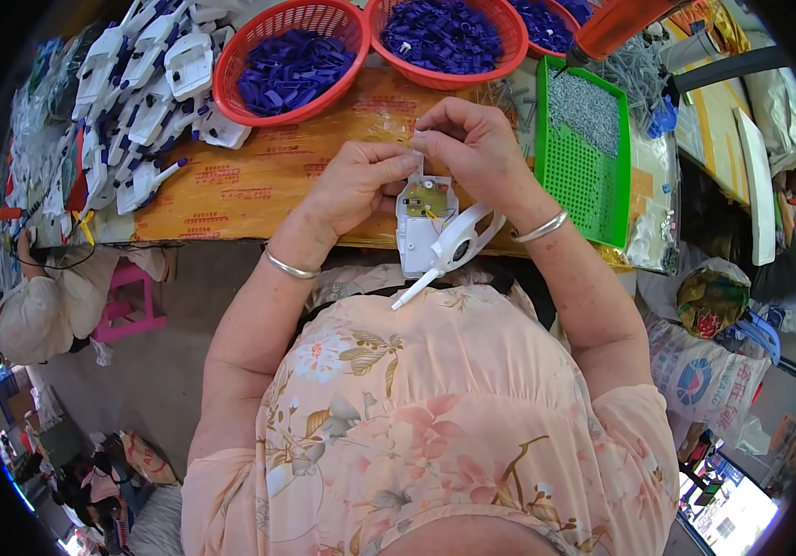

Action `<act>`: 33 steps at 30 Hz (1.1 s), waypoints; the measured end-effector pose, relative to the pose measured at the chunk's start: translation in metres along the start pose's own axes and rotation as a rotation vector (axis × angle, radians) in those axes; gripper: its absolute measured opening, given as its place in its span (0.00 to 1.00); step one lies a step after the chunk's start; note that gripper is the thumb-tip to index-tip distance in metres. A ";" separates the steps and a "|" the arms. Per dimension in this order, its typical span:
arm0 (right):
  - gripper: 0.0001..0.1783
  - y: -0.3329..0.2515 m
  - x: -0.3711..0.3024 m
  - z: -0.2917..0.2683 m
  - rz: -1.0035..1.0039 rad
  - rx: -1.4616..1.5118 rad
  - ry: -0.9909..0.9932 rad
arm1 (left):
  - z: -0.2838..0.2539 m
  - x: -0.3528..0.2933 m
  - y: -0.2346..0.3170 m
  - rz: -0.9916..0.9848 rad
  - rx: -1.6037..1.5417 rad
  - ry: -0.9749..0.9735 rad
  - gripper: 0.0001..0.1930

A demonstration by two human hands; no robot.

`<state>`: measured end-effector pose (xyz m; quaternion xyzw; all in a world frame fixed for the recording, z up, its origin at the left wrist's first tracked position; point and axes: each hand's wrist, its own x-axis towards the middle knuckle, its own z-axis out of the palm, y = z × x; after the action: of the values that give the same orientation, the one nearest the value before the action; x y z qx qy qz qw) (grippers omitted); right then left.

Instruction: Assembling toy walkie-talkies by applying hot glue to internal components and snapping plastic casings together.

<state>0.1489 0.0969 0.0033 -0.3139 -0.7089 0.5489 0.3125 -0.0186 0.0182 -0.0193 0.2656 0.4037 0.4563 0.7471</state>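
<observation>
At the near edge of the table lies an open white plastic housing (415, 243) with a small circuit board (428, 200) and thin wires inside. A white curved part with a round dark piece (459, 248) hangs beside it, its pointed end toward me. My left hand (368, 183) is closed at the upper left of the housing, thumb and fingers pinched at its top end. Just above, my right hand (477, 153) pinches something small and pale between thumb and forefinger; its kind is too small to tell. The two hands' fingertips nearly meet.
Red baskets (222, 88) of dark blue plastic parts stand at the back. To the right is a green tray (622, 199) of small metal screws, with an orange-red tool (616, 28) hanging above. White-and-blue assemblies (143, 116) are heaped at left. Another person (41, 310) sits far left near a pink stool (126, 304).
</observation>
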 end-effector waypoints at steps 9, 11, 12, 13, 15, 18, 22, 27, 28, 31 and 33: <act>0.05 -0.002 0.003 -0.003 0.048 0.051 -0.052 | 0.004 0.001 0.001 -0.013 -0.002 0.028 0.10; 0.05 -0.007 0.003 -0.005 0.072 0.071 -0.040 | 0.005 0.000 0.003 -0.017 0.007 0.027 0.10; 0.05 -0.009 0.004 -0.006 0.095 0.090 -0.030 | 0.007 -0.001 0.004 -0.030 0.003 0.043 0.11; 0.05 -0.010 0.004 -0.007 0.095 0.090 -0.030 | 0.009 -0.002 0.006 -0.043 -0.002 0.059 0.12; 0.04 -0.011 0.003 -0.008 0.098 0.087 -0.049 | 0.010 -0.002 0.006 -0.050 0.012 0.064 0.12; 0.05 -0.021 -0.001 -0.007 0.121 0.123 -0.100 | 0.008 0.001 0.002 -0.042 0.009 0.062 0.12; 0.05 -0.006 -0.001 -0.002 0.031 0.072 -0.065 | 0.006 0.001 0.000 -0.021 -0.013 0.039 0.12; 0.05 -0.005 -0.003 -0.002 0.080 -0.011 -0.103 | 0.004 -0.001 -0.001 -0.002 -0.058 0.017 0.12; 0.05 -0.005 -0.003 -0.002 0.080 -0.012 -0.103 | 0.003 -0.001 -0.001 0.005 -0.074 -0.003 0.11; 0.05 -0.005 -0.002 -0.002 0.074 -0.039 -0.105 | -0.001 -0.001 -0.001 0.022 0.006 -0.020 0.10; 0.05 -0.005 -0.001 -0.002 0.069 -0.061 -0.108 | 0.000 0.000 -0.003 0.023 -0.004 -0.011 0.10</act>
<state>0.1506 0.0958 0.0082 -0.3174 -0.7298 0.5538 0.2448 -0.0174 0.0167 -0.0221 0.2714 0.3956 0.4643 0.7445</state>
